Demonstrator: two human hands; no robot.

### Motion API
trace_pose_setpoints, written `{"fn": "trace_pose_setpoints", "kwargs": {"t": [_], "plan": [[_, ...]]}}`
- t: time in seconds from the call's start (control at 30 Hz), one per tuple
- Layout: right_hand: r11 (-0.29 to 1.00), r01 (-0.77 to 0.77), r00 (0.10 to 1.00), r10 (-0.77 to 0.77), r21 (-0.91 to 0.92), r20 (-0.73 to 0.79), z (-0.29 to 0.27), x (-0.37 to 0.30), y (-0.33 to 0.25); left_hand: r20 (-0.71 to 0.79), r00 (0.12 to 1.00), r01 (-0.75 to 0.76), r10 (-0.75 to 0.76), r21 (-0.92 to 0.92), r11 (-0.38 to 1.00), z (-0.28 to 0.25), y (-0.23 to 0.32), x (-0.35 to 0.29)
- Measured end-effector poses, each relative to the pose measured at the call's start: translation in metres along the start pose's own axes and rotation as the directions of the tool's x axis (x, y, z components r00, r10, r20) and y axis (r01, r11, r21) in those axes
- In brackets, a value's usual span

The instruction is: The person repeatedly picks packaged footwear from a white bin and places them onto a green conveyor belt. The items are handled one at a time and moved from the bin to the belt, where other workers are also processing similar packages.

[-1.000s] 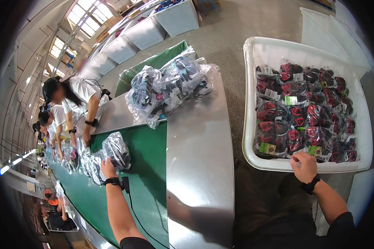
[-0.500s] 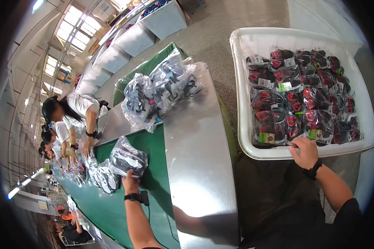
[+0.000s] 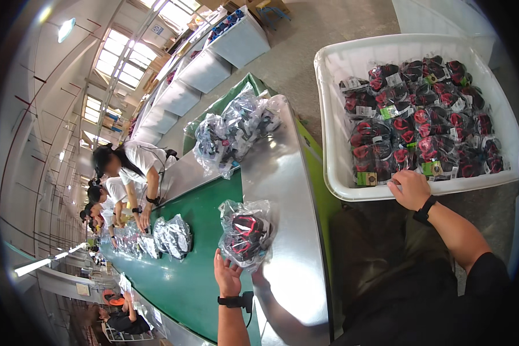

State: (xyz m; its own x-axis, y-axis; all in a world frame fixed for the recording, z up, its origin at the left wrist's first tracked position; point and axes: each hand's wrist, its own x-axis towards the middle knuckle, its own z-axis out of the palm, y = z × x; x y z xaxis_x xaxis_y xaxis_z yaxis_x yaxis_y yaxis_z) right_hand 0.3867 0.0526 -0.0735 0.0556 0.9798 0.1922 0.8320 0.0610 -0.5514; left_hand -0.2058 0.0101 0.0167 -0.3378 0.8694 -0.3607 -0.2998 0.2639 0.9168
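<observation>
Head view: holds left hand (image 3: 228,278) open at near edge of bagged red-and-black shoes (image 3: 246,233), over side of green belt (image 3: 184,288); rests right hand (image 3: 414,191) on rim of white bin (image 3: 357,194), cannot tell if gripping.

this is a factory workshop: a long, flat green belt (image 3: 173,282) edged with shiny silver metal sheeting (image 3: 282,184) runs through it, and a row of people in white shirts (image 3: 145,160) bends over it. black-and-red shoe-like goods in clear plastic bags (image 3: 429,121) fill a large white plastic tub (image 3: 323,115); big white box-shaped bins (image 3: 242,45) stand lined up farther off. tall multi-paned windows (image 3: 127,60), long white tube lights (image 3: 49,261) and a bare grey floor (image 3: 305,52) mark an industrial hall.
</observation>
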Motion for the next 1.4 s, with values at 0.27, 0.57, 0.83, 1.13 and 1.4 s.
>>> {"fn": "trace_pose_setpoints", "kwargs": {"t": [0.27,0.57,0.83,1.13,1.4], "plan": [[1.0,0.014,1.0,-0.014,0.009,0.0,-0.003,-0.005,0.002,-0.091,0.98,-0.156,0.178,0.211,0.965,0.059,-0.013,0.028],[0.8,-0.196,0.978,0.197,0.567,0.06,-0.004,-0.005,0.004,0.263,0.954,-0.135,0.144,-0.053,0.989,0.141,-0.011,-0.048],[0.196,-0.634,0.717,-0.211,0.748,0.664,-0.018,-0.036,-0.082,0.46,0.881,0.09,-0.113,0.072,0.993,0.221,-0.025,-0.126],[-0.105,-0.662,0.742,-0.233,0.742,0.629,-0.04,-0.04,-0.081,0.562,0.805,-0.01,-0.191,0.334,0.942,0.221,-0.046,-0.156],[-0.232,-0.359,0.923,0.052,0.904,0.38,-0.089,0.032,0.006,0.588,0.8,-0.08,-0.12,0.303,0.95,0.192,-0.043,-0.143]]}}
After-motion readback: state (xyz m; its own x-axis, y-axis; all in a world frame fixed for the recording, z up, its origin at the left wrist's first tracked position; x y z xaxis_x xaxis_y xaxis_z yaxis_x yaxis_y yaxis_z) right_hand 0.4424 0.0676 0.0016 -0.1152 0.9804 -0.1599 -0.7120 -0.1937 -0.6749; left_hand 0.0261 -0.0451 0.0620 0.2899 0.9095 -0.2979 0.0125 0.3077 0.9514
